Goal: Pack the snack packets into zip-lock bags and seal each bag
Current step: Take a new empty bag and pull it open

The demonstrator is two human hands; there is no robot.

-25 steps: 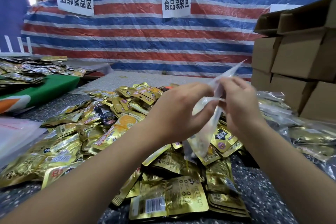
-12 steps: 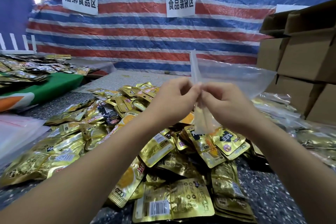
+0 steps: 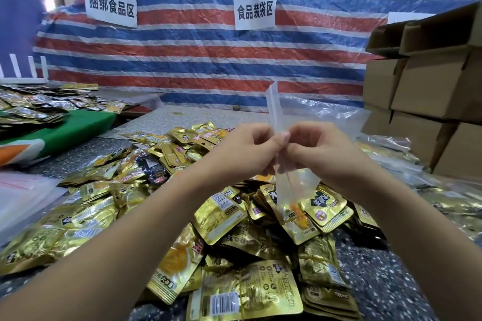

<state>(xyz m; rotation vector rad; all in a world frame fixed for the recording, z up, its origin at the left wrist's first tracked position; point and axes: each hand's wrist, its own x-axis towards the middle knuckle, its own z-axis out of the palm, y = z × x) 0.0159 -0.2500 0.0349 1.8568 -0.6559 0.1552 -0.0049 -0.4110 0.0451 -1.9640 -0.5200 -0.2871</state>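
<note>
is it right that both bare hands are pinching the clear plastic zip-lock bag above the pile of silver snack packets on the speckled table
Not quite: the snack packets are shiny gold foil, not silver. The head view shows the left hand and right hand both pinching the clear plastic zip-lock bag above that pile on the speckled table.

Both hands' grip (image 3: 283, 142) on zip-lock bag (image 3: 292, 180)

My one camera rides on my head, looking forward and down: my hands sit close at frame centre, the striped tarp (image 3: 208, 60) fills the upper frame.
</note>
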